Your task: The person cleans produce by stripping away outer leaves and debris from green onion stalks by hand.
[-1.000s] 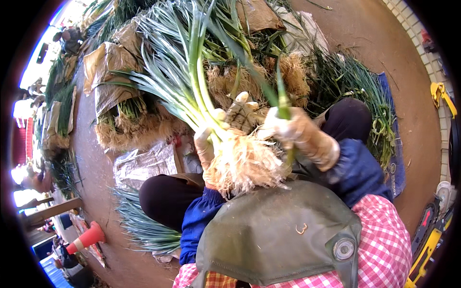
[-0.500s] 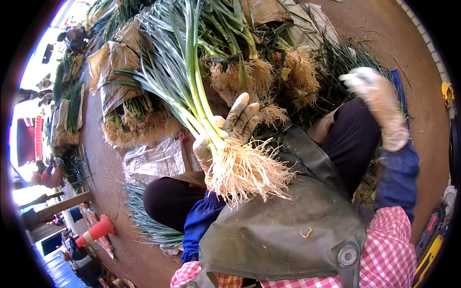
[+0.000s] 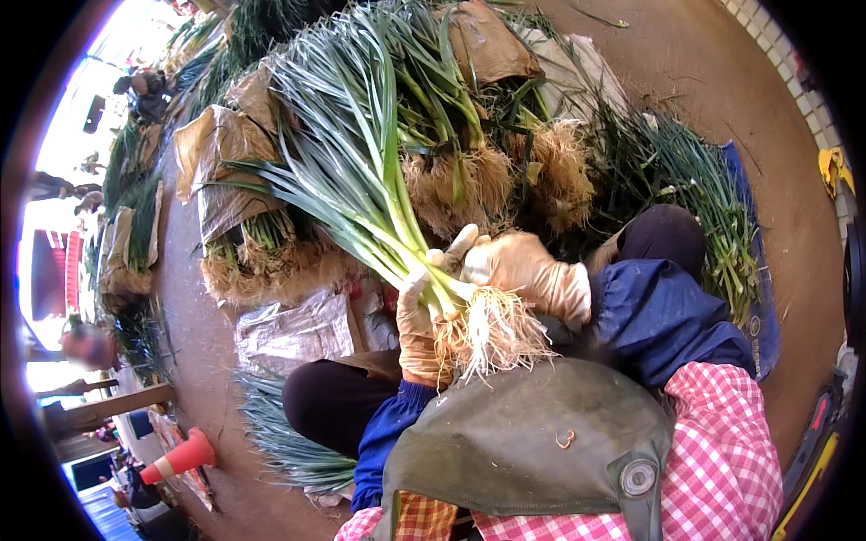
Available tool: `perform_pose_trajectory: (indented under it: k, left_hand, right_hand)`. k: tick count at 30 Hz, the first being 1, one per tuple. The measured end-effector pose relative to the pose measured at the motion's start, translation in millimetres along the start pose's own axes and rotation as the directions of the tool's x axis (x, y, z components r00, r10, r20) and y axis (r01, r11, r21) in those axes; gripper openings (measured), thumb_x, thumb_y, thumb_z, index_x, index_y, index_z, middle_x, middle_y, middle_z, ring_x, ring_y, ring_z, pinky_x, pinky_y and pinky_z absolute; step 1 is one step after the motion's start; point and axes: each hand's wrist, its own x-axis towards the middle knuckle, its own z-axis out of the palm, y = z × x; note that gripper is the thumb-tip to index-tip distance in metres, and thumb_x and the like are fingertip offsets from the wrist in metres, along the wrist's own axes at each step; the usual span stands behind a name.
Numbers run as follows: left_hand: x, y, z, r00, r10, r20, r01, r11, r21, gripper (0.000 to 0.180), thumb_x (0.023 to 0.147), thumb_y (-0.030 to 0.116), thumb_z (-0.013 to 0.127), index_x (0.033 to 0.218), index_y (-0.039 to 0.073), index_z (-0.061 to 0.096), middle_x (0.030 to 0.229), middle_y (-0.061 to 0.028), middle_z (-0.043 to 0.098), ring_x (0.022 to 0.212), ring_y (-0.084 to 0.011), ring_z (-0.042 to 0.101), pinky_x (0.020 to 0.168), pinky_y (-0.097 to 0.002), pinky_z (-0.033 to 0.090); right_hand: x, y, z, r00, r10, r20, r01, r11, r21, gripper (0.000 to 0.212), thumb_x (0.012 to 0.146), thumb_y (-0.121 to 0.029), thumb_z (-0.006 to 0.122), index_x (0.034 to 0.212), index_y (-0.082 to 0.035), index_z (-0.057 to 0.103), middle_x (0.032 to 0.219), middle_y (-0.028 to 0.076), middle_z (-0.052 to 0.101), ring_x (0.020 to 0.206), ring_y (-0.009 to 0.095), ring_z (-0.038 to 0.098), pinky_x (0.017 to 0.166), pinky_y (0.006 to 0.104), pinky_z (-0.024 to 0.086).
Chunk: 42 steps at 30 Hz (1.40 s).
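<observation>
A bunch of green onions (image 3: 397, 203) slants across the middle, leaves up to the left, with pale stringy roots (image 3: 496, 335) over my dark apron (image 3: 541, 424). My left hand (image 3: 419, 329), in a soiled pale glove, is closed round the white stalks just above the roots. Against the right side of these stalks is my gloved right hand (image 3: 523, 270), its fingers curled inward. Its fingertips are hidden, so what it pinches cannot be made out. Beyond both hands lie more rooted green onions (image 3: 465, 185) in heaps.
At the right, loose green onions (image 3: 713, 225) lie on a blue sheet (image 3: 767, 316). Brown wrapping (image 3: 221, 149) covers a bundle at the left, near a pale flattened sack (image 3: 298, 329). Other onions (image 3: 289, 433) lie by my left knee. An orange cone (image 3: 185, 455) stands on the brown floor.
My right hand has come in from the far right to the stalks in my left hand. The bunch and my left hand have shifted slightly right and the roots have turned.
</observation>
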Motion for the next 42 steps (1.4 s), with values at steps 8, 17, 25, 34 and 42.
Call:
perform_pose_trajectory:
  k: [8, 17, 25, 34, 42]
  left_hand:
    - [-5, 3, 15, 0.978, 0.164, -0.130, -0.162, 0.987, 0.024, 0.025, 0.083, 0.015, 0.064, 0.102, 0.008, 0.049, 0.086, -0.0068, 0.047, 0.087, -0.0229, 0.050, 0.080, -0.0373, 0.049]
    - [-4, 5, -8, 1.000, -0.010, -0.030, 0.009, 1.000, -0.023, 0.033, 0.088, 0.021, 0.061, 0.116, 0.010, 0.050, 0.076, 0.0005, 0.051, 0.076, -0.0181, 0.052, 0.078, -0.0333, 0.042]
    - [7, -5, 5, 0.996, 0.089, -0.027, -0.086, 0.992, 0.093, 0.020, 0.088, 0.024, 0.059, 0.101, 0.009, 0.057, 0.136, -0.0228, 0.046, 0.126, -0.0339, 0.044, 0.105, -0.0473, 0.039]
    - [30, -17, -48, 0.951, 0.089, -0.295, -0.037, 0.983, 0.179, 0.026, 0.086, 0.016, 0.063, 0.105, -0.001, 0.061, 0.092, -0.0085, 0.065, 0.073, -0.0180, 0.063, 0.064, -0.0283, 0.053]
    - [18, -21, -15, 0.948, 0.033, -0.316, -0.009, 0.997, 0.079, 0.020, 0.086, 0.017, 0.063, 0.102, 0.007, 0.057, 0.092, -0.0146, 0.061, 0.088, -0.0278, 0.062, 0.077, -0.0432, 0.054]
  right_hand:
    - [113, 78, -90, 0.745, 0.531, -0.405, -0.619, 0.776, -0.121, 0.040, 0.084, -0.041, 0.064, 0.100, -0.004, 0.061, 0.089, 0.017, 0.066, 0.080, 0.031, 0.061, 0.075, 0.0400, 0.046]
    - [131, 115, -114, 0.699, 0.673, -0.241, -0.654, 0.738, 0.166, 0.035, 0.080, -0.039, 0.063, 0.086, -0.005, 0.070, 0.072, 0.012, 0.066, 0.066, 0.024, 0.063, 0.062, 0.0355, 0.047]
    - [44, 87, -112, 0.902, 0.414, -0.118, -0.090, 0.447, 0.890, 0.013, 0.090, -0.016, 0.058, 0.096, -0.005, 0.057, 0.079, 0.003, 0.058, 0.069, 0.009, 0.057, 0.064, 0.0228, 0.051]
    - [1, -13, -20, 0.915, 0.403, -0.005, -0.105, 0.251, 0.962, 0.021, 0.097, -0.022, 0.048, 0.099, -0.004, 0.058, 0.087, 0.007, 0.067, 0.068, 0.006, 0.055, 0.055, 0.0170, 0.043]
    - [-69, -9, -113, 0.915, -0.124, -0.385, -0.022, 0.936, -0.351, 0.021, 0.095, -0.014, 0.044, 0.091, -0.001, 0.061, 0.078, 0.007, 0.062, 0.056, 0.019, 0.057, 0.060, 0.0299, 0.052]
